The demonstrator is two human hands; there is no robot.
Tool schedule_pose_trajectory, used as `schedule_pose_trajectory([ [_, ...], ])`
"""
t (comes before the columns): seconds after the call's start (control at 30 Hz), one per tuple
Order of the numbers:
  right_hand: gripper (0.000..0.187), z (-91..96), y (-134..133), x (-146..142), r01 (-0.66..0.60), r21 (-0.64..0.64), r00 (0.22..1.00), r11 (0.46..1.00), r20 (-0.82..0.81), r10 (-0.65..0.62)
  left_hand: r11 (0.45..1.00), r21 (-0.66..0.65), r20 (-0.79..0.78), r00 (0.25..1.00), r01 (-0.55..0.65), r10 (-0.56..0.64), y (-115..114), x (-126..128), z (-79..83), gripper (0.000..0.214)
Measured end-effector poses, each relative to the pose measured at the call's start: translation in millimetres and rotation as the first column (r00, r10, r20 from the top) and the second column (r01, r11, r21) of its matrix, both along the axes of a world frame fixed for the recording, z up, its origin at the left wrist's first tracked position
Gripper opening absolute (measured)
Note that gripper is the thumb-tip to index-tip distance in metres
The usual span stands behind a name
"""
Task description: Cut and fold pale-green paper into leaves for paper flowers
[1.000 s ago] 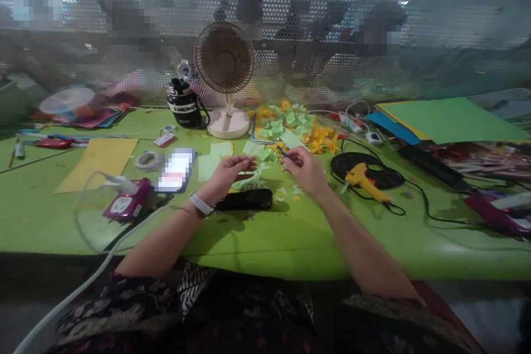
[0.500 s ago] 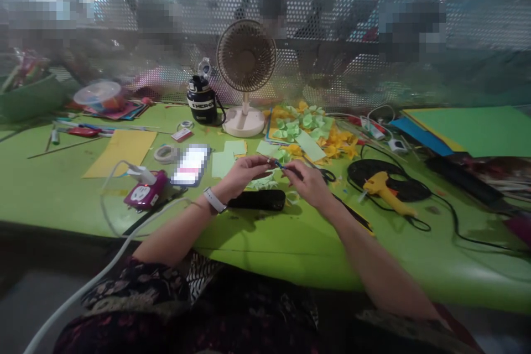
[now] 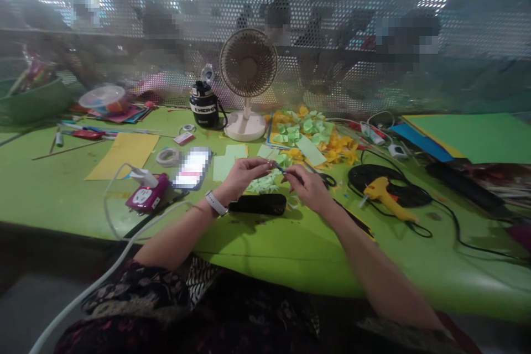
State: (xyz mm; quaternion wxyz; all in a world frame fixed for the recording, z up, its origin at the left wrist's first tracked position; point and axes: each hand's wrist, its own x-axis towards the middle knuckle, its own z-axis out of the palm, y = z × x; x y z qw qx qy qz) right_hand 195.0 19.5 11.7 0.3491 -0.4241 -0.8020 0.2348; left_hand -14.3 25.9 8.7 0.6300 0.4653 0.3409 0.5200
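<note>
A big green table [image 3: 265,240] fills most of the space. A large green paper sheet [image 3: 477,135] lies at the far right, and a round fan [image 3: 248,63] stands at the back. Next to the fan's base is a pile of yellow and green paper flowers [image 3: 309,126]. A yellow glue gun [image 3: 388,199] lies on the right side. A long black thing [image 3: 258,204] lies just in front of the hands. The right hand [image 3: 307,183] pinches a tiny blue thing with its fingers held narrow. The left hand [image 3: 246,174] has its fingertips bent close together at the other end, but I cannot tell if they grip it. On the left are a phone [image 3: 193,168] and a smaller tape roll [image 3: 166,157]. Smallest is that tiny blue thing [image 3: 281,169], up between both hands, above some green paper scraps [image 3: 265,183].
</note>
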Motion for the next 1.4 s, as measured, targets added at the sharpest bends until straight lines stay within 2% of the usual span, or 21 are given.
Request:
schedule_pose_trajectory([
  [0.3, 0.022, -2.2, -0.7, 0.7, 0.011, -0.029, 1.000, 1.000, -0.026, -0.012, 0.999, 0.042, 0.066, 0.998, 0.000, -0.002, -1.7, -1.7, 5.7, 0.029],
  [0.63, 0.020, -0.2, -4.6, -3.6, -0.023, -0.059, 0.996, 0.998, -0.084, 0.017, 0.994, 0.087, 0.085, 0.995, -0.063, 0.055, -2.3, -0.5, 6.1, 0.028],
  [0.87, 0.019, 0.2, -5.7, -5.7, -0.079, -0.125, 0.988, 0.989, -0.142, 0.061, 0.990, 0.066, -0.001, 0.992, -0.126, 0.126, -1.3, -1.8, 7.5, 0.035],
  [1.03, 0.019, -0.7, -5.9, -6.3, -0.031, -0.052, 0.997, 0.998, -0.072, 0.027, 0.976, 0.033, -0.023, 0.976, -0.215, 0.216, -1.8, 0.5, 7.0, 0.039],
  [1.2, 0.023, -6.8, -3.8, -5.7, 0.033, 0.063, 0.999, 0.997, 0.004, -0.033, 0.981, 0.084, 0.063, 0.983, -0.178, 0.173, -3.1, 4.3, 2.7, 0.033],
  [1.4, 0.025, -8.2, -1.2, -4.1, 0.017, 0.087, 1.000, 0.996, -0.014, -0.015, 0.977, 0.137, 0.079, 0.985, -0.161, 0.151, -4.3, 5.5, 1.0, 0.027],
])
